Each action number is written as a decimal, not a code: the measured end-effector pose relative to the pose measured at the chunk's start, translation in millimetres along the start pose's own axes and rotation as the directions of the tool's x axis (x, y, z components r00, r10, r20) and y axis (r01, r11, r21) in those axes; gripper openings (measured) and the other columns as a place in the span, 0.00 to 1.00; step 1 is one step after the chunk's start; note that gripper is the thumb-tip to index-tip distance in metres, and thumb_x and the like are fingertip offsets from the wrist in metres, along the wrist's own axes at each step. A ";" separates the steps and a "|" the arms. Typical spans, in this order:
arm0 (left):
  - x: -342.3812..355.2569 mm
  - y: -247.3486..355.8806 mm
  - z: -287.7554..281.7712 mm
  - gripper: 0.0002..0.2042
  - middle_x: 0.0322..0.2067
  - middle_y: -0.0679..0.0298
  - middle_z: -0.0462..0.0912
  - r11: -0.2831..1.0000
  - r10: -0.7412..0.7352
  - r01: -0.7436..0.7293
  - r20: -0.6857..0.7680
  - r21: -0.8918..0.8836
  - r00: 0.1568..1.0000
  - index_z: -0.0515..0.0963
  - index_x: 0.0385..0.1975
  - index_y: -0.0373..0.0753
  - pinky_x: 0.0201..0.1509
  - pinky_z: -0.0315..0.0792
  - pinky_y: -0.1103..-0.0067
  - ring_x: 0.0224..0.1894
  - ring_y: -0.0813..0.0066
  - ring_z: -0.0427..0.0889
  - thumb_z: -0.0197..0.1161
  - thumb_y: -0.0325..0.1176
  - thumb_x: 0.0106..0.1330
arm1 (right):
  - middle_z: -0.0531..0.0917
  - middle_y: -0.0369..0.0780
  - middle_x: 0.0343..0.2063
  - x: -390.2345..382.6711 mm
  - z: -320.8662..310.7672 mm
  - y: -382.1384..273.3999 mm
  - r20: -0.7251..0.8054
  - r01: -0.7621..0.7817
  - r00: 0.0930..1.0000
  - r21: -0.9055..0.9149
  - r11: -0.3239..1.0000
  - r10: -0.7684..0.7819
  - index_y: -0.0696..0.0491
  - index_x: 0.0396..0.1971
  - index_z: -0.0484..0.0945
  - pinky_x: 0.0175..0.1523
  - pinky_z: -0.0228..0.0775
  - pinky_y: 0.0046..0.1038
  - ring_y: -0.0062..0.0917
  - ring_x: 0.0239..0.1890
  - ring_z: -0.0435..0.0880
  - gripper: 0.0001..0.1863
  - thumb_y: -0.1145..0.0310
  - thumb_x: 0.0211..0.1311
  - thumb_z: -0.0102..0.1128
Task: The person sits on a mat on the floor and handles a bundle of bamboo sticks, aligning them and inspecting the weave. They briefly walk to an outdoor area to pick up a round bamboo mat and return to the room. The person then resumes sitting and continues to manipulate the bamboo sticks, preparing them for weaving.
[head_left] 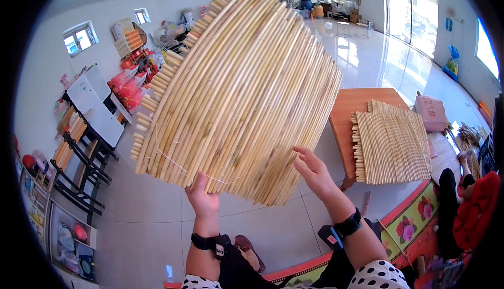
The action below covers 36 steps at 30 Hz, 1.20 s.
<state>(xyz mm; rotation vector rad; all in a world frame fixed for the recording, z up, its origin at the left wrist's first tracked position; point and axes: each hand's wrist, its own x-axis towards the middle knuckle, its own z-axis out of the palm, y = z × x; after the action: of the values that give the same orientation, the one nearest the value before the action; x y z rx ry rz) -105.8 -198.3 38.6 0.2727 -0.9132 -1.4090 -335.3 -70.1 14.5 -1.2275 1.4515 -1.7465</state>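
Note:
A large panel of pale reed stalks (239,95), laid side by side and stitched with thin white thread, is raised and tilted in front of me. My left hand (203,200) pinches its lower edge, the thumb on the near face and the fingers hidden behind. A loop of loose white thread (170,159) hangs across the panel's lower left corner. My right hand (313,172) is open beside the lower right part of the panel, fingers stretched toward it; whether they touch it I cannot tell. Both wrists wear black bands.
To the right, a brown wooden table (347,111) carries more reed panels (394,150) and a pink box (430,111). Another person in red (478,210) sits at the far right. Floral matting (412,221) covers floor below. Black-framed chairs (79,181) and shelves (58,213) line the left.

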 end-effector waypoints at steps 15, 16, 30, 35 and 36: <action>-45.3 -8.0 45.1 0.17 0.38 0.53 0.78 0.622 0.112 -0.736 0.900 0.268 0.422 0.74 0.38 0.36 0.44 0.73 0.74 0.41 0.58 0.77 0.63 0.28 0.46 | 0.63 0.45 0.54 -25.1 -24.6 15.4 0.096 -0.105 0.994 0.964 0.242 0.052 0.55 0.57 0.54 0.57 0.56 0.32 0.27 0.57 0.60 0.35 0.42 0.60 0.34; -48.3 -11.5 49.2 0.16 0.38 0.54 0.78 0.578 0.128 -0.785 0.926 0.221 0.355 0.74 0.38 0.37 0.44 0.73 0.74 0.41 0.58 0.77 0.62 0.28 0.46 | 0.63 0.45 0.54 -40.9 -34.4 14.3 0.079 -0.091 0.995 0.970 0.225 0.059 0.55 0.57 0.54 0.57 0.56 0.32 0.27 0.57 0.61 0.35 0.42 0.60 0.34; -29.7 29.1 29.6 0.31 0.61 0.53 0.48 0.774 -0.411 -0.379 0.858 0.508 0.309 0.72 0.47 0.45 0.64 0.38 0.62 0.64 0.58 0.43 0.70 0.47 0.40 | 0.64 0.45 0.53 -234.3 -65.8 20.2 -0.169 0.024 0.892 0.944 0.330 0.418 0.54 0.57 0.56 0.56 0.57 0.33 0.30 0.55 0.63 0.36 0.40 0.59 0.33; -9.3 8.5 -3.2 0.33 0.62 0.51 0.42 0.852 -0.472 0.120 0.648 0.510 0.598 0.71 0.47 0.38 0.62 0.38 0.58 0.65 0.57 0.40 0.50 0.64 0.53 | 0.65 0.45 0.53 -232.2 -66.7 19.8 -0.191 0.020 0.873 0.933 0.360 0.448 0.53 0.57 0.56 0.55 0.58 0.34 0.30 0.54 0.64 0.36 0.40 0.58 0.33; -11.4 5.8 -2.1 0.34 0.62 0.51 0.43 0.830 -0.523 0.214 0.585 0.515 0.620 0.69 0.48 0.38 0.61 0.40 0.57 0.65 0.57 0.41 0.50 0.63 0.53 | 0.65 0.45 0.53 -229.7 -68.1 19.4 -0.198 0.019 0.869 0.929 0.370 0.453 0.53 0.57 0.56 0.55 0.58 0.34 0.30 0.54 0.64 0.36 0.39 0.58 0.33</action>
<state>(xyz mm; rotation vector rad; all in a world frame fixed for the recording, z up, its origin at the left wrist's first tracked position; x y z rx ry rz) -99.1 -187.5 36.7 0.2315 -1.9043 -1.7499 -300.0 151.4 -71.8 -0.0010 0.4951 -2.1727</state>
